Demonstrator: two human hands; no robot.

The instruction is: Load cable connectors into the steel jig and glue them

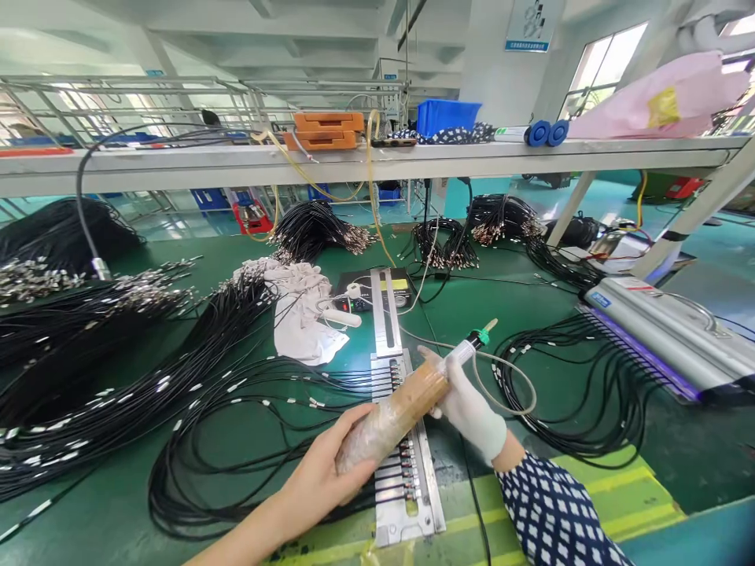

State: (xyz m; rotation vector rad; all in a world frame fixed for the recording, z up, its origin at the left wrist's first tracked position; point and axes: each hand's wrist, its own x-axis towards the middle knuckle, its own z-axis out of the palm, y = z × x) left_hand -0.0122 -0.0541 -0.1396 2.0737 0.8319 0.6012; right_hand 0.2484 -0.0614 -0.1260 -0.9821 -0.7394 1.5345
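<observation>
My bare left hand [327, 464] is wrapped round the lower end of a thick tape-wrapped dispensing tube [406, 405], clear below and brown above. At its upper end is a pale, black-collared nozzle with a green tip [484, 336], pointing up and right. My right hand [469, 409], in a white glove, closes round the upper part; some of its fingers are hidden behind the tube. Beneath the tube lies a long metal fixture [406, 519] holding a row of black cable ends. The tube covers the fixture's middle. A thin grey cord loops beside my right hand.
Bundles of black cables [194, 346] spread across the left. A white cloth [300, 314] lies by a black control box [354, 291]. To the right stands a silver lamp unit [666, 330] with a violet glow, cables at its edge. A shelf [236, 161] crosses the back.
</observation>
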